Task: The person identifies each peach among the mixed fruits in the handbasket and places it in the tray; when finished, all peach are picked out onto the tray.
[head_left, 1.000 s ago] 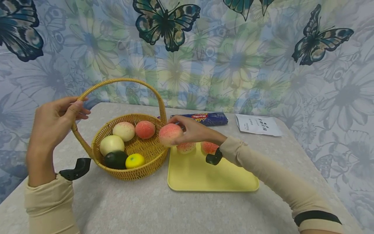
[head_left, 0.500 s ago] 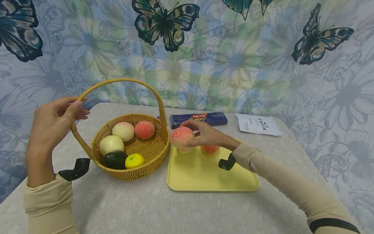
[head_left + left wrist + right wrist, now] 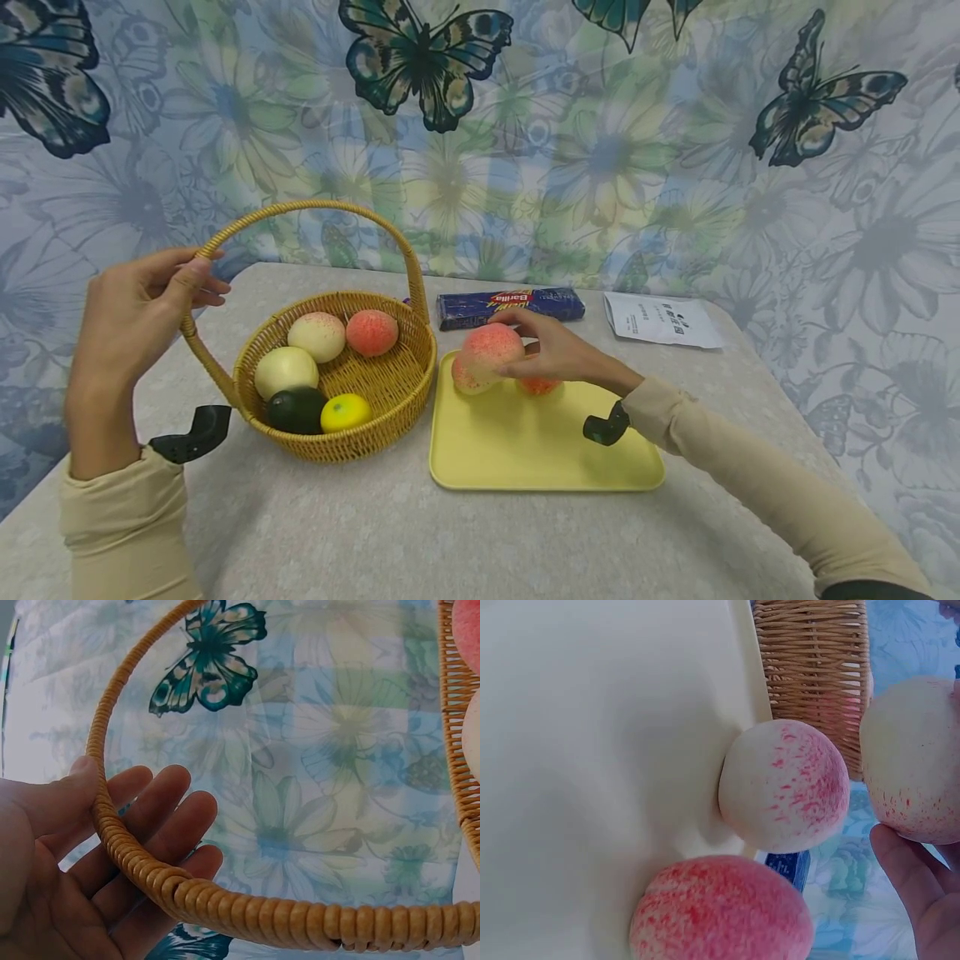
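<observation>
My left hand [image 3: 138,312] pinches the left side of the wicker basket's arched handle [image 3: 142,862] between thumb and fingers. In the basket [image 3: 397,421] lie a dark green avocado [image 3: 295,410], a yellow lemon-like fruit [image 3: 347,412], a pale round fruit [image 3: 287,372], a pale speckled peach [image 3: 317,337] and a redder peach [image 3: 372,332]. My right hand [image 3: 551,346] holds a pink-and-cream peach [image 3: 491,346] over the yellow tray [image 3: 547,454]. Below it on the tray sit a pale speckled peach [image 3: 784,786] and a red peach [image 3: 724,911], both partly hidden in the head view.
Behind the tray lies a blue Barilla pasta pack [image 3: 517,307]. A white printed packet [image 3: 663,319] is at the back right of the table [image 3: 360,525]. A patterned butterfly cloth [image 3: 480,167] hangs behind. The basket stands close against the tray's left edge.
My right hand has moved right with the peach, from the basket's right rim to over the back of the tray. The left hand stays on the handle.
</observation>
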Available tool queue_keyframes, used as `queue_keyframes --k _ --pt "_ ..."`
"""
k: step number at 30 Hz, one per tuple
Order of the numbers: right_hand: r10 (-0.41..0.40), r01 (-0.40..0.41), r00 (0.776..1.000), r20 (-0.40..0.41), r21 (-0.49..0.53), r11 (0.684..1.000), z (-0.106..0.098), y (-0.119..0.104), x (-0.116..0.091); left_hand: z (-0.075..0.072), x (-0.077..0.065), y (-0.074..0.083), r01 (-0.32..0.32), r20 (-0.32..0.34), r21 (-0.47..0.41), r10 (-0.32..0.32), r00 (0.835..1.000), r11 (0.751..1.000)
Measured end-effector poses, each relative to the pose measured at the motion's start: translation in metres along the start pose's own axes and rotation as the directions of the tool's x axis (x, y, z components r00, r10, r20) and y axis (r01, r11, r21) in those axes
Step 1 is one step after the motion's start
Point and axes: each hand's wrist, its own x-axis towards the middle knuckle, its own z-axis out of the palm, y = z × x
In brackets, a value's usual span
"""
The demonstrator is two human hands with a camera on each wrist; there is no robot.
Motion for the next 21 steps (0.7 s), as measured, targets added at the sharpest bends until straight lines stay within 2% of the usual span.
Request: queue_keyframes --k 7,21 --pt "-0.02 0.021 0.999 -0.044 0.024 1.0 -0.011 0.007 -0.011 0.0 0.0 0.0 -0.002 0.001 0.005 0.002 1.0 1.0" --pt "0.043 -0.04 0.992 -0.116 0.026 0.999 -0.024 0.026 -0.035 0.001 0.0 -0.001 -0.001 -0.002 0.027 0.001 1.0 1.0"
